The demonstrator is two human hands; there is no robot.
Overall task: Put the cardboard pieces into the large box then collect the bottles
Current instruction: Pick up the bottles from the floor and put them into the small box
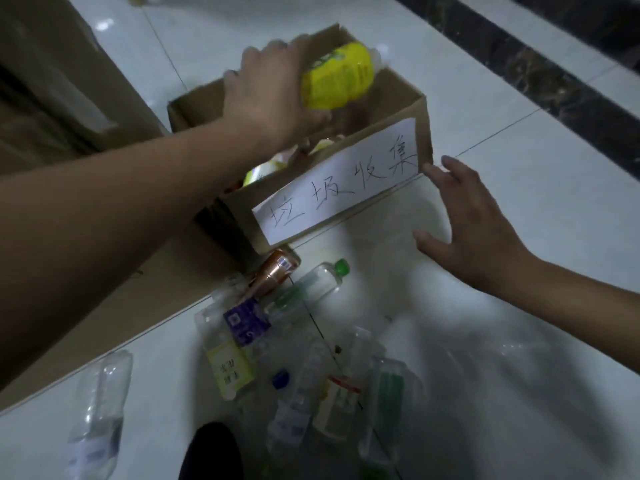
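Cardboard of a large brown box (52, 81) stands at the far left of the floor (519, 140). One clear bottle (100, 403) lies alone near the floor's near left edge, beside a flat cardboard sheet (138, 289). Left hand (273, 98) grips a yellow bottle (337, 77), fingers curled round it, above the open top of a smaller box (398, 102). This box bears a handwritten paper label (339, 181) and holds further bottles. Pile of bottles (304, 358) lies on the floor in front of it, a copper-coloured container (273, 275) at its far end. Right hand (474, 223) hovers with fingers straight and spread, fingertips just beside the smaller box's right corner; contact cannot be confirmed.
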